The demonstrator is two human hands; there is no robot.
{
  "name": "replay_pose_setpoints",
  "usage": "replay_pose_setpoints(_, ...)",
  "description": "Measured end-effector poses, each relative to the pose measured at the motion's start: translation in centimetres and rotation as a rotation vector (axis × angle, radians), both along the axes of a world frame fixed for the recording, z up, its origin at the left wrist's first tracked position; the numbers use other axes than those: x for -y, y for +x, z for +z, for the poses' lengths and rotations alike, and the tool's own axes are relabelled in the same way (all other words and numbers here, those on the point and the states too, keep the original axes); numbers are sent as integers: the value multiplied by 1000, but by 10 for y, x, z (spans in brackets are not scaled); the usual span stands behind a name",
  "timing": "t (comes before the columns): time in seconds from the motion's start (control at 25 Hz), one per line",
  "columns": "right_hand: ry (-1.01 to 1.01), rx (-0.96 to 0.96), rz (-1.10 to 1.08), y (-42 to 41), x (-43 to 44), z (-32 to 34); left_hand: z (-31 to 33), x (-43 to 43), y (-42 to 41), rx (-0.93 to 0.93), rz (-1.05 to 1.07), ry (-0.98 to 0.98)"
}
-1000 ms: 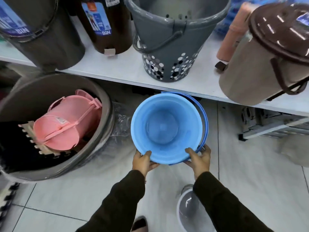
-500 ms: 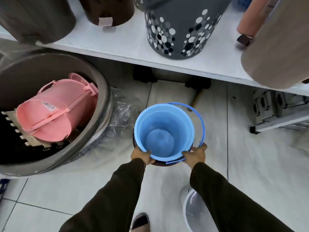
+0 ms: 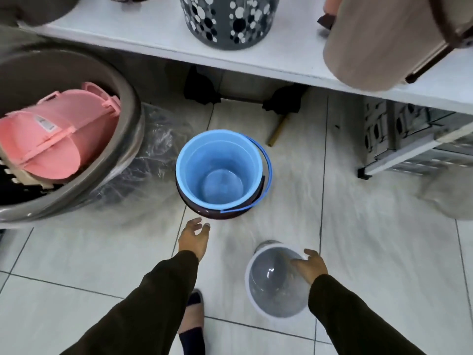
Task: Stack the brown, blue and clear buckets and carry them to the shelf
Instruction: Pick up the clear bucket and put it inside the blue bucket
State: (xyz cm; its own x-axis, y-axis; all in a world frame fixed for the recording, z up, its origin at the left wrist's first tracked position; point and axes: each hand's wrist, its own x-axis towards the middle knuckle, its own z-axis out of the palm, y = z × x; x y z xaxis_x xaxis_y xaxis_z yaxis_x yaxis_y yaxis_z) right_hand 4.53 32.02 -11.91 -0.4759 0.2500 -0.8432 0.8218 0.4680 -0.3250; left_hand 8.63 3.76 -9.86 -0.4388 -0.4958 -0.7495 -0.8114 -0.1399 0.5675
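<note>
Dark sleeves run out to our two hands. Our right hand (image 3: 311, 266) rests on the clear bucket's (image 3: 275, 280) rim at about two o'clock, fingers spread and curled loosely over the edge, not clamped. Our left hand (image 3: 192, 239) hangs open and empty, fingers slack, just short of the blue bucket (image 3: 220, 170) at its seven o'clock. That one sits nested inside the brown bucket (image 3: 217, 213) on the tiled floor (image 3: 384, 252), its handle down at three o'clock. At twelve o'clock runs the white shelf (image 3: 281, 57).
</note>
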Motion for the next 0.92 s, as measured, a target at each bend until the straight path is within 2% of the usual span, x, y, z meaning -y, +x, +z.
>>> replay_pose_setpoints(0.08, 64, 41, 45, 27, -33, -15, -16, -35, 18, 60, -100, 55)
replay_pose_setpoints(0.2, 60, 108, 11, 69, -60, -52, -54, -85, 45, 216, -370, 89)
replay_pose_setpoints(0.28, -52, 199, -114, 97, -69, -78, -83, -115, 68, 267, -494, 99)
replay_pose_setpoints(0.4, -306, 256, -307, 123, -75, -100, -112, -148, 96, 199, -411, 57)
replay_pose_setpoints(0.48, -347, 152, -354, 122, -82, -104, -114, -158, 102, 132, -355, -41)
replay_pose_setpoints(0.6, -276, -47, -329, 103, -93, -79, -90, -174, 99, -12, -283, -3)
replay_pose_setpoints(0.72, -167, -275, -238, 63, -95, -23, -43, -182, 79, -222, -139, 102)
replay_pose_setpoints(0.92, -157, -671, -151, -21, -58, 85, 52, -154, 13, -520, -34, 137)
